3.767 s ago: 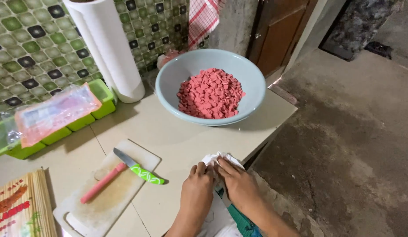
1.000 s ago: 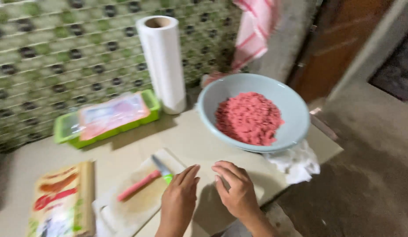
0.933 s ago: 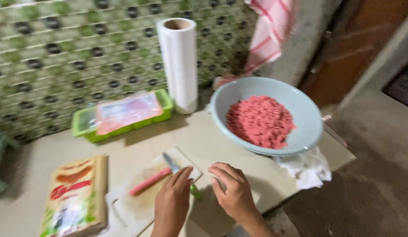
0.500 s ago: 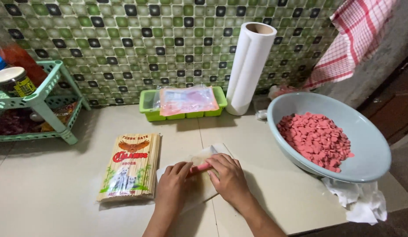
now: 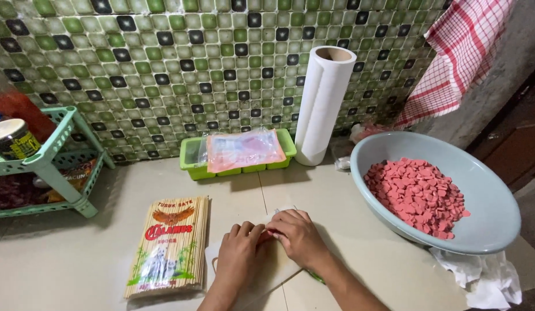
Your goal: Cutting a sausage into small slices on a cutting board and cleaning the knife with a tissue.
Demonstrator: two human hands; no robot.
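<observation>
Counter (image 5: 94,270), pale and broad, carries everything we list here. At its right edge sits the large grey-blue bowl (image 5: 486,201) heaped on one side with small pink slices (image 5: 420,196), a crumpled white cloth (image 5: 486,279) tucked below its rim at the front right corner. Along the back edge, against the green tiled wall (image 5: 163,57), stands an upright roll of white wrap (image 5: 324,103), and beside it a green tray (image 5: 192,164) with a clear plastic bag (image 5: 244,150) laid over it. At the left edge a mint wire rack (image 5: 54,167) keeps jars and packets off the surface. Nearer the front lies a packet of bamboo skewers (image 5: 169,245), flat and lengthwise. Just right of it, near the front edge, is the white cutting board (image 5: 267,273) — our left hand (image 5: 238,256) and right hand (image 5: 299,236) rest on it, fingers curled together over something reddish between them; we cannot tell what they grip.
</observation>
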